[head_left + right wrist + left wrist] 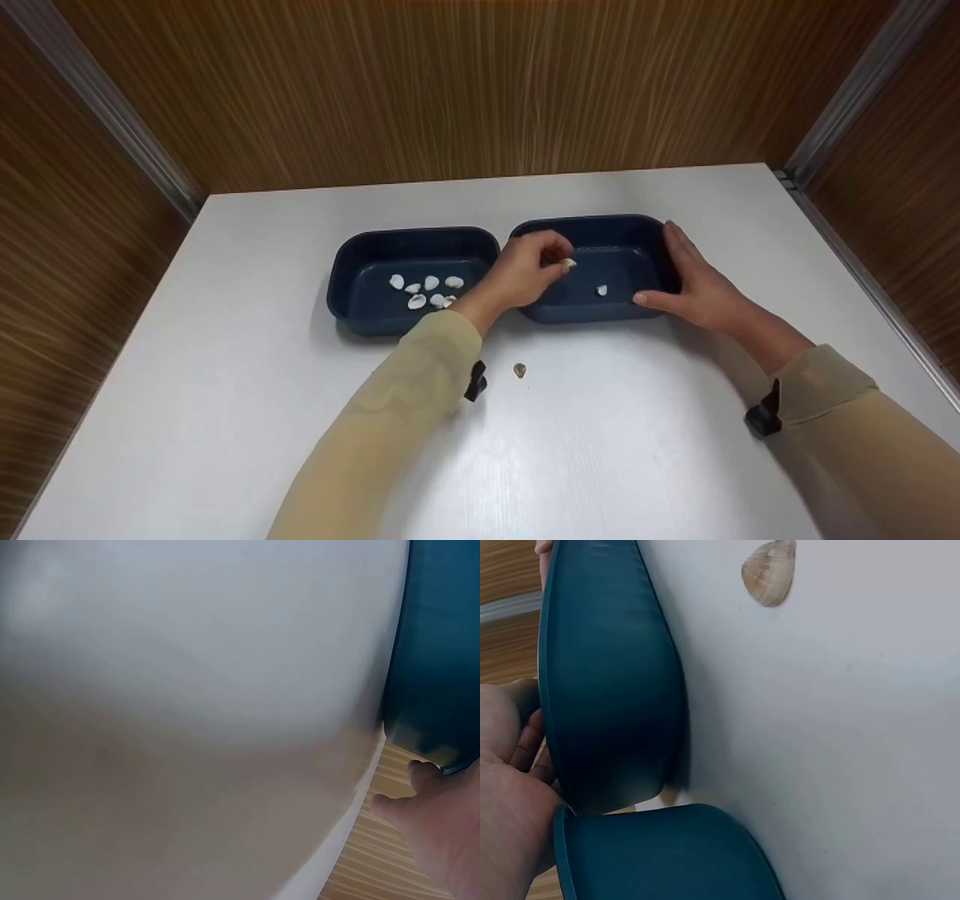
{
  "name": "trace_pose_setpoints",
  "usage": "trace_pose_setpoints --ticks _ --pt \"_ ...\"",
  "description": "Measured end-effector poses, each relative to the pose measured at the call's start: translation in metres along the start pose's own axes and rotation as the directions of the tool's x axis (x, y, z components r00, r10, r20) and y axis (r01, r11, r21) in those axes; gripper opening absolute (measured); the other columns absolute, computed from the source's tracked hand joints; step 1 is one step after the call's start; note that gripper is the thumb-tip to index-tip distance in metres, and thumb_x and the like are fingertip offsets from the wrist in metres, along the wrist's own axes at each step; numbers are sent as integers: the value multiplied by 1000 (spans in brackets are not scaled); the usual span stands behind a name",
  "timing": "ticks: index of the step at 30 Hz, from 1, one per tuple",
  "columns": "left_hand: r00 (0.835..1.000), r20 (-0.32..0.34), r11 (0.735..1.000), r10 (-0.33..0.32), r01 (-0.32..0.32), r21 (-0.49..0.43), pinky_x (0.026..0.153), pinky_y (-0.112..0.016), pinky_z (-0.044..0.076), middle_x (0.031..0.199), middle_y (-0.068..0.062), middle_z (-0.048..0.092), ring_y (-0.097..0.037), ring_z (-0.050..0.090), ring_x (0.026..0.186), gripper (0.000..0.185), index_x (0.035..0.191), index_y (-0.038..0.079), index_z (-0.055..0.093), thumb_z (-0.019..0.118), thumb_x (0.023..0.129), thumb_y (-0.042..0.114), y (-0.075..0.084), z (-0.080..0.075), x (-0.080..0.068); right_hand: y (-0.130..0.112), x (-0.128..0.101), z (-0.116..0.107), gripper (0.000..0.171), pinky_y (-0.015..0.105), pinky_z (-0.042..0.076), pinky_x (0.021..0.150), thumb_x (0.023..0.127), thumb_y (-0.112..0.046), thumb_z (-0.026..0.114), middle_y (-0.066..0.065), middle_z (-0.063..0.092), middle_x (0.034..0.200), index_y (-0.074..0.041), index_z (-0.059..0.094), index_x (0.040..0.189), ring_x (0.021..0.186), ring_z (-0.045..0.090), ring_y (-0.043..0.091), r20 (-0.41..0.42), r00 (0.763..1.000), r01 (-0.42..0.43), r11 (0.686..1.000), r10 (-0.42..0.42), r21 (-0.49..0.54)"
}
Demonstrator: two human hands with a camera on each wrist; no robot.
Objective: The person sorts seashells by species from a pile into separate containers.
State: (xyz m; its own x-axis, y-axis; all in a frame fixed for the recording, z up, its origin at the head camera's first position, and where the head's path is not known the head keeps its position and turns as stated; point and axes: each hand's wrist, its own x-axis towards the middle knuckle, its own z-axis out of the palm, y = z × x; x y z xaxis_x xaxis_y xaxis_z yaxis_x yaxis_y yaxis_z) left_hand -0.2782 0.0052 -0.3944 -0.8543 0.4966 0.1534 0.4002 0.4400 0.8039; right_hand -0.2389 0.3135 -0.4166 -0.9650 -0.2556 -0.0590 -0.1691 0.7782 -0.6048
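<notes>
Shell (568, 263) sits pinched in the left hand (525, 271) above the right tray (592, 225). The right hand (694, 285) rests spread against that tray's side.

Colours and patterns: trays, shells, table, walls, sleeves

Two dark navy-blue trays: left tray (352, 264), right tray (600, 223), both plain, no pattern. White to cream shells (424, 291) in left tray; one white shell (601, 290) in right tray; pale cream shell (569, 263) pinched in left hand (525, 268). Tan-brown ribbed shell (520, 369) on near table, faint radial lines. Plain white table (225, 405). Brown wood-grain walls (450, 82) with fine vertical streaks; grey metal corner strips (112, 120). Pale yellow-beige sleeves (390, 420); black wrist mounts (765, 412).
</notes>
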Motion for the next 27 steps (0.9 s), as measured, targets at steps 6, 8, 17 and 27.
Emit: trace_pose_setpoints --ticks 6,8,17,27 --pt "1000 1 1000 -4 4 16 96 -21 51 119 -7 71 -16 65 108 25 127 1 71 72 103 8 1 2 -1 0 0 0 123 71 9 124 94 -54 76 10 -15 177 -19 -15 169 162 -6 39 2 1000 -12 1000 12 -3" --pt "1000 -6 999 -9 9 32 98 -21 50 121 -6 70 -16 65 111 27 129 3 70 72 103 9 1 2 -1 0 -1 0 123 71 9 124 94 -54 76 10 -15 177 -19 -15 169 162 -6 39 0 1000 -11 1000 11 -2" --pt "999 -35 997 -9 12 80 101 -21 49 130 -6 67 -17 62 122 32 136 9 68 71 104 13 7 -2 -8 0 -1 1 122 69 9 125 95 -55 76 10 -14 177 -16 -13 170 163 -6 38 -3 1000 8 1000 -8 -6" --pt "999 24 998 43 -44 44 109 -29 48 133 -2 66 -12 61 123 34 138 11 67 71 104 16 31 -21 -31 -1 -1 0 123 70 9 124 94 -53 77 10 -14 177 -16 -14 169 162 -6 40 -3 1000 0 1000 0 -3"
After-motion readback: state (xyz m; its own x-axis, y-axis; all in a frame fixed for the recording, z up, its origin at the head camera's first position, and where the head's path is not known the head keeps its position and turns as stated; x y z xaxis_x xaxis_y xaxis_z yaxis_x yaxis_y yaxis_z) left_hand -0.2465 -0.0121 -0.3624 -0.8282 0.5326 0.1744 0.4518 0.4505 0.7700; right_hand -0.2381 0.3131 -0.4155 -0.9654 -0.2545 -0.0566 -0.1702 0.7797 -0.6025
